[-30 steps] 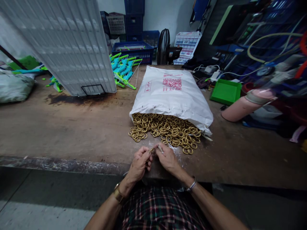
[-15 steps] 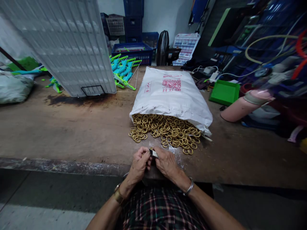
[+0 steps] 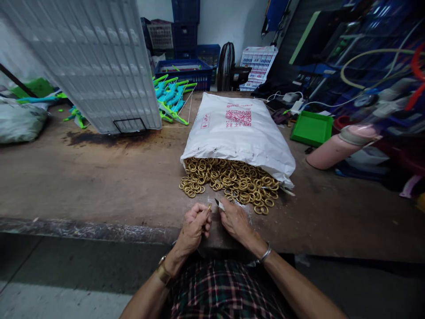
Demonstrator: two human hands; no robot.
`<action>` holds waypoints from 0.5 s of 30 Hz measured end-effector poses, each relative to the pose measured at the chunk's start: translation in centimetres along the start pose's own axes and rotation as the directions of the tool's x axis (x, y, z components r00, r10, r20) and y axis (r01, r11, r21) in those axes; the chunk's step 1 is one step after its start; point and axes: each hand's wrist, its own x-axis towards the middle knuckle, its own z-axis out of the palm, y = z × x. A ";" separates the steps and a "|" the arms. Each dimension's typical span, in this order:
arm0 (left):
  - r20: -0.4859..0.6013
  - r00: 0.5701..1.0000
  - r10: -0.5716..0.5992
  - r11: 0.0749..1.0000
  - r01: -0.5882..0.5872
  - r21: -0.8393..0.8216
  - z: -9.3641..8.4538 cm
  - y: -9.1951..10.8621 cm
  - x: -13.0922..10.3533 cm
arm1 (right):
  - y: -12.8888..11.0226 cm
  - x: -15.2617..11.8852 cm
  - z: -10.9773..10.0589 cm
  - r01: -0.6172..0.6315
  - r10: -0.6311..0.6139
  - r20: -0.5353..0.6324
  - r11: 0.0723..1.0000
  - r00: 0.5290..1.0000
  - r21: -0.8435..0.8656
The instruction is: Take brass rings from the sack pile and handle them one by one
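Note:
My left hand (image 3: 193,226) is closed in a pinch on a gold ring (image 3: 209,207), seen nearly edge-on. Just to its right, my right hand (image 3: 236,220) grips a small utility knife (image 3: 219,204), its dark blade pointing up and left. A small gap separates blade and ring. Beyond both hands, many more gold rings (image 3: 239,180) spill from the mouth of a white sack (image 3: 239,128) with red print, which lies on the wooden table (image 3: 99,186).
A ribbed translucent panel (image 3: 109,66) stands at left, before teal-and-green toy bows (image 3: 174,97). To the right are a green tray (image 3: 311,128) and a pink bottle (image 3: 338,148). A black fan (image 3: 226,66) and a blue crate (image 3: 182,73) are behind the table.
My right hand has moved a little right, taking the knife blade away from the ring. My left hand stays almost in place, and the ring now shows above its fingertips.

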 end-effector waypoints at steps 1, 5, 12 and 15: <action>-0.014 1.000 0.001 1.000 -0.002 -0.005 0.1 0.1 0.1 | -0.2 -0.1 0.0 0.032 -0.032 0.000 0.999 0.999 0.025; -0.039 0.999 0.003 1.000 -0.002 0.008 0.1 -0.2 0.3 | -1.2 -0.8 0.1 0.118 -0.118 -0.013 0.992 0.993 0.054; -0.070 0.998 -0.001 0.997 0.007 0.077 -0.4 -0.9 0.5 | -1.9 -0.8 -0.3 0.104 -0.104 0.026 0.995 0.994 0.009; -0.063 0.998 0.015 0.993 -0.007 0.114 -0.5 -1.1 0.6 | -2.0 -0.7 -0.5 0.089 -0.089 0.020 0.996 0.996 -0.004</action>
